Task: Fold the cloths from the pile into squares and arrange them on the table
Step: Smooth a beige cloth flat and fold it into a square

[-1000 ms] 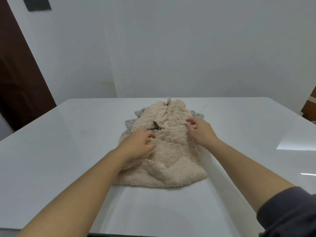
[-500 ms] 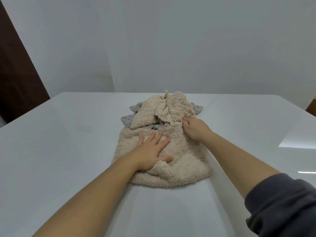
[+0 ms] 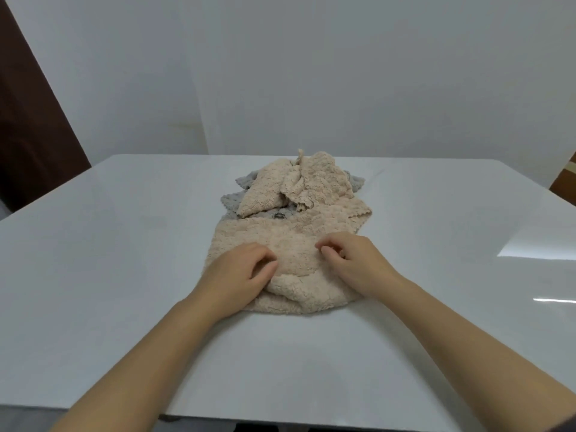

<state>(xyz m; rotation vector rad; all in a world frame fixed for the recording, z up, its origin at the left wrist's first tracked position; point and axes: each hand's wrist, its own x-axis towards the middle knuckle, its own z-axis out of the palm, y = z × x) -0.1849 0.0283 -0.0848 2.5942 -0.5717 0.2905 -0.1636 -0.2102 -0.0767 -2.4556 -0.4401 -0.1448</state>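
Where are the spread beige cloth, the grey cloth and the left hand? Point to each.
beige cloth (image 3: 293, 241): head view, flat middle.
grey cloth (image 3: 230, 203): head view, exposed edge.
left hand (image 3: 240, 272): head view, back of hand.

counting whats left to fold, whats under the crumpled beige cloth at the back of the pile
Under the crumpled beige cloth, grey cloth pokes out on both sides. How many grey pieces lie there is covered.
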